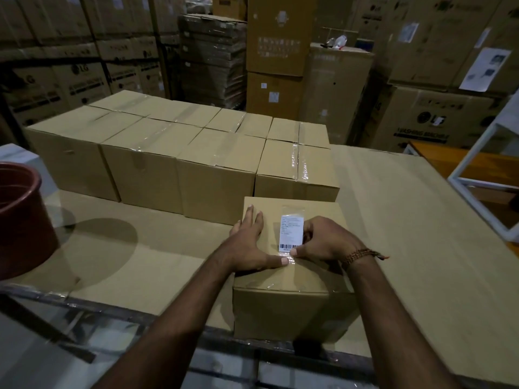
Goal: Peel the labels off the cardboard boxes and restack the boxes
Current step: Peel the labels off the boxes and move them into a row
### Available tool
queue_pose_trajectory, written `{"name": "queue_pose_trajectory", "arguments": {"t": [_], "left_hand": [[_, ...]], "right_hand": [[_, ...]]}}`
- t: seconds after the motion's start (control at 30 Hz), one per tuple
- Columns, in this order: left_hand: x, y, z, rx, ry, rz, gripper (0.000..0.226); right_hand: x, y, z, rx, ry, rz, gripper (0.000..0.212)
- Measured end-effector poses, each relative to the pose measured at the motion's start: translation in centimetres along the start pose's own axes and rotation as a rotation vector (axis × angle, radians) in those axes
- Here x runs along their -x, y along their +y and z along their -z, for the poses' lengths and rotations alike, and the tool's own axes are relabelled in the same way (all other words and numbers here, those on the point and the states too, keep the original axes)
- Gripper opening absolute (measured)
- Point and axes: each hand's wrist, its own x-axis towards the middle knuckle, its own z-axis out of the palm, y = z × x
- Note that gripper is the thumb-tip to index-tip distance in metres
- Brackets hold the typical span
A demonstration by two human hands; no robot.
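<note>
— Where's the box being worked on?

— The near box (292, 276) sits on the cardboard-covered table (407, 220), at its front edge, just in front of the row of taped boxes (179, 153).

— And the label?

— The label (291, 233) lies flat on the box top, right of centre. Its long axis runs away from the person, barcode end nearest them, clear tape over both ends.

— What are the hands doing?

— The left hand (250, 242) lies flat on the top, fingers straight and pointing away, thumb pressed at the tape below the barcode. The right hand (323, 240) is curled at the label's right edge, fingertips on it, thumb at the bottom corner. Whether the edge is lifted, I cannot tell.

— Anything else?

— A brown bucket (22, 217) at the far left.
</note>
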Motion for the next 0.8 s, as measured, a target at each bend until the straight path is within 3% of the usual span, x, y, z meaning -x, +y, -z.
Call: {"name": "queue_pose_trajectory", "arguments": {"t": [0.8], "left_hand": [[-0.3, 0.2, 0.4, 0.018, -0.047, 0.017, 0.143]], "right_hand": [[0.7, 1.7, -0.1, -0.096, -0.045, 0.069, 0.039]]}}
